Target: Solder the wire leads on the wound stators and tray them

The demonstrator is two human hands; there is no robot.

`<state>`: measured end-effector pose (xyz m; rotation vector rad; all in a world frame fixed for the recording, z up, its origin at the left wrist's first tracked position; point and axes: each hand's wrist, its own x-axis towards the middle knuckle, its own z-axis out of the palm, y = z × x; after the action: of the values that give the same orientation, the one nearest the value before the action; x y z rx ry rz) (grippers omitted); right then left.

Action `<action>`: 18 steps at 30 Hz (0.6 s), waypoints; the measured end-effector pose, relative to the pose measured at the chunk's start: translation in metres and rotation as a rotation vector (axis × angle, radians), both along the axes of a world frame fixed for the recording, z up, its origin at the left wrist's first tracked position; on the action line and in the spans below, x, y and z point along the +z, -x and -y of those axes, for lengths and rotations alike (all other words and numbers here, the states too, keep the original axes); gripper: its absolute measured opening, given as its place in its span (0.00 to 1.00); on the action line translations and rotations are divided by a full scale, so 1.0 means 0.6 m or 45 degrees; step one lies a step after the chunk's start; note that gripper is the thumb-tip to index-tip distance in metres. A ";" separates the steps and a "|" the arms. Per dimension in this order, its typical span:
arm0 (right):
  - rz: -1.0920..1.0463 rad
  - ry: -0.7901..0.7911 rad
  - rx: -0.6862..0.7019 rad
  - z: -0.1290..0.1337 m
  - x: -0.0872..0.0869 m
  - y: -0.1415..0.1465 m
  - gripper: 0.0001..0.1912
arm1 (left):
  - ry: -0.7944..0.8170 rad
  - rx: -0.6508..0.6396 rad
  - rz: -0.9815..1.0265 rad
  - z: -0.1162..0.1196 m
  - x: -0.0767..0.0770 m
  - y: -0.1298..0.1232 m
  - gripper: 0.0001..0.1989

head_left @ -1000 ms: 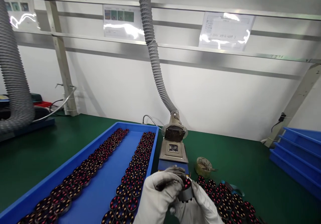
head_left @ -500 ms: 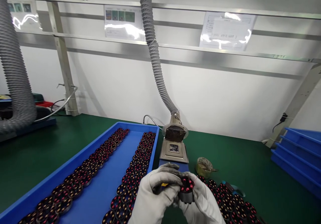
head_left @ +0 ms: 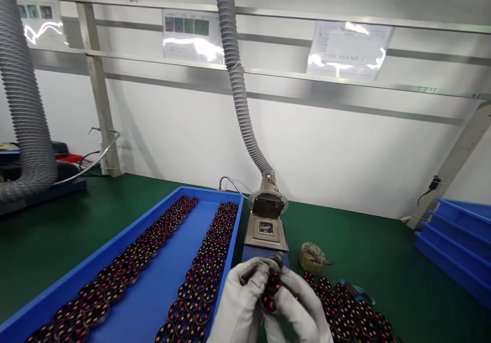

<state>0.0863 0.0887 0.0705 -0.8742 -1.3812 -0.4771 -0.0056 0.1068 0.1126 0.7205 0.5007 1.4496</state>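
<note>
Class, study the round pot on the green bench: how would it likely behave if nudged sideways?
The pot would probably slide rather than roll, since it stands on its base. The thin tool reaching past its rim may shift or swing when bumped. Its weight is uncertain, as its contents are unclear.

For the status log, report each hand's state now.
Left hand: closed, holding the black-and-red ring part.
Right hand: closed, holding the same part.

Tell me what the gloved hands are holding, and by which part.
A black ring with red tips, held between the left hand and right hand, seemingly by its outer edge; the fingers hide the exact contact points.
</note>
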 end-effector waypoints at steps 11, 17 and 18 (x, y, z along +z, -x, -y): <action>0.017 -0.162 0.032 -0.002 0.008 -0.011 0.12 | 0.026 0.096 -0.199 -0.002 0.005 0.008 0.14; -0.025 -0.062 0.092 -0.002 0.001 -0.010 0.26 | -0.038 0.245 -0.104 -0.002 0.008 0.019 0.15; -0.023 -0.053 0.113 -0.001 0.000 -0.010 0.27 | -0.059 0.159 -0.185 0.000 0.013 0.022 0.16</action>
<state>0.0925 0.0896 0.0705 -0.7785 -1.3826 -0.4277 -0.0189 0.1068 0.1204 0.8476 0.6350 1.5360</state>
